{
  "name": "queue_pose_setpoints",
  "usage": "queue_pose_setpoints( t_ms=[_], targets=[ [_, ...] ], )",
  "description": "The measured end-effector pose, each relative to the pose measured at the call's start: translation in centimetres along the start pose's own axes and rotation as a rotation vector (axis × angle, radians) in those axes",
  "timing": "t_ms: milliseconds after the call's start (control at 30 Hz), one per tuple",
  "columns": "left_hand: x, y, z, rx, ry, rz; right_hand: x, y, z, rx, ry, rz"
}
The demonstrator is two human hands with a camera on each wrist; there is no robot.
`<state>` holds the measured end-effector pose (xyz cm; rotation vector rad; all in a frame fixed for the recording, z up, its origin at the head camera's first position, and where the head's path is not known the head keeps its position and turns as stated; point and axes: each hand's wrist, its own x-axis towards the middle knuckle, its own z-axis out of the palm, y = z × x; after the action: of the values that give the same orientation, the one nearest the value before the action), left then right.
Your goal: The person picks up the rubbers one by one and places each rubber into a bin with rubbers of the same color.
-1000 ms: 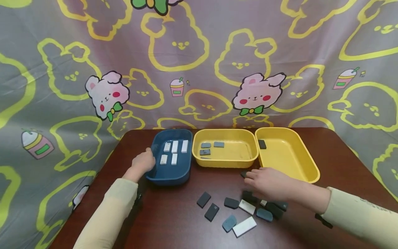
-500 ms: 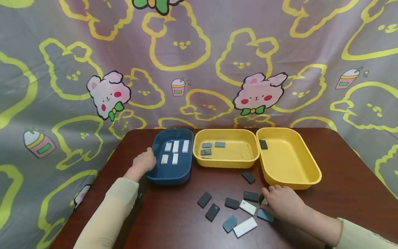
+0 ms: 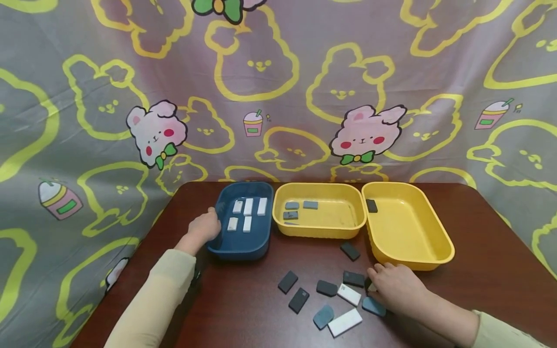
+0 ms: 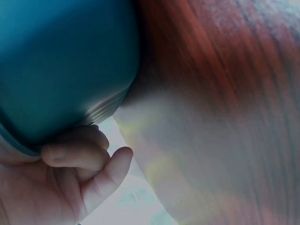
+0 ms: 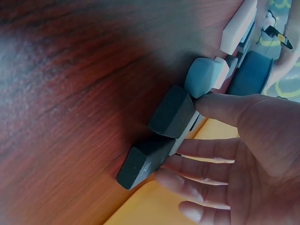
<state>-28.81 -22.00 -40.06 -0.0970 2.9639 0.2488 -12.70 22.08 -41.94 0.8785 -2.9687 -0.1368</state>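
My left hand [image 3: 204, 226] grips the left wall of a blue tray [image 3: 243, 251]; in the left wrist view its fingers [image 4: 77, 152] curl at the rim. Several white erasers [image 3: 248, 207] lie in that tray. My right hand [image 3: 398, 286] is down at the right end of a loose group of erasers. In the right wrist view, its thumb and fingertips pinch a pale eraser [image 5: 186, 135], partly hidden behind two black erasers [image 5: 171, 112]. Beside the thumb is a blue-grey eraser [image 5: 202, 77]. Near the hand lie a black eraser [image 3: 354, 279] and a white eraser [image 3: 349, 295].
A yellow tray [image 3: 319, 232] in the middle holds several blue-grey erasers [image 3: 310, 205]. The right yellow tray [image 3: 444, 251] holds one black eraser [image 3: 372, 206]. Another black eraser [image 3: 350, 251] lies in front of the trays. A patterned curtain [image 3: 278, 96] hangs behind the table.
My right hand has let go of a black eraser in front of the trays, then moved right and nearer to a pale eraser. My left hand stays on the blue tray.
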Motion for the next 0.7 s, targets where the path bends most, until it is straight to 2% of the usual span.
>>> queue_pose_setpoints(
  t_ms=[233,400,700],
  targets=[
    [0.0,0.0,0.1,-0.002,0.004,0.001,-0.1,0.0,-0.2,-0.017,0.028,-0.027],
    [0.0,0.0,0.1,-0.006,0.004,-0.001,-0.1,0.0,-0.7,-0.016,0.104,-0.037],
    [0.2,-0.1,0.2,-0.005,0.007,0.001,1.5,-0.7,-3.4,0.018,0.144,-0.026]
  ],
)
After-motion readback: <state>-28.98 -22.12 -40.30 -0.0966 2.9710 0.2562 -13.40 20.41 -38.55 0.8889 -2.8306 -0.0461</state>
